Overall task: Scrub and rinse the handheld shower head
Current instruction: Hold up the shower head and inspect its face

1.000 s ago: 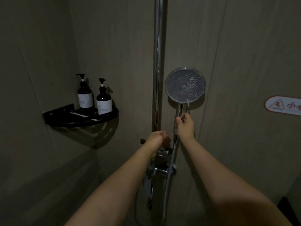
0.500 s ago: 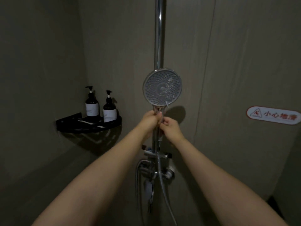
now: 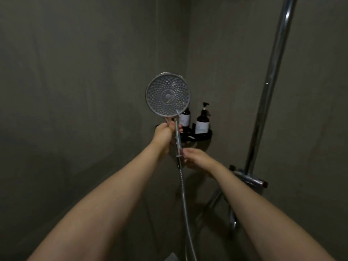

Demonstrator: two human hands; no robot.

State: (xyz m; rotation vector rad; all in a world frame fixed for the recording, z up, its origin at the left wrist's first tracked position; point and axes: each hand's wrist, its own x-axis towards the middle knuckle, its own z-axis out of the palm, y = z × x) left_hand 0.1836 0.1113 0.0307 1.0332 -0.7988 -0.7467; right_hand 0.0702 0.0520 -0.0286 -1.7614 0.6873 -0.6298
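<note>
Hidden: the left pump bottle (image 3: pixel 185 117) is largely covered by the shower head (image 3: pixel 168 94); the black shelf (image 3: pixel 204 136) is partly blocked by the left hand (image 3: pixel 165 133); the lighting is dim.
Orientation: the spray face is turned toward the camera, disc uppermost, with the handle's long axis running down and slightly right into the hose (image 3: pixel 183 194).
Position: the head is held up in front of the wall corner, the disc above the grip.
Left hand: clenched round the upper handle.
Right hand (image 3: pixel 195 158): relaxed, fingers loose beside the handle's lower end; contact cannot be told.

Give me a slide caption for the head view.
Left hand grips the shower head by its handle, right hand open beside the hose.
</note>
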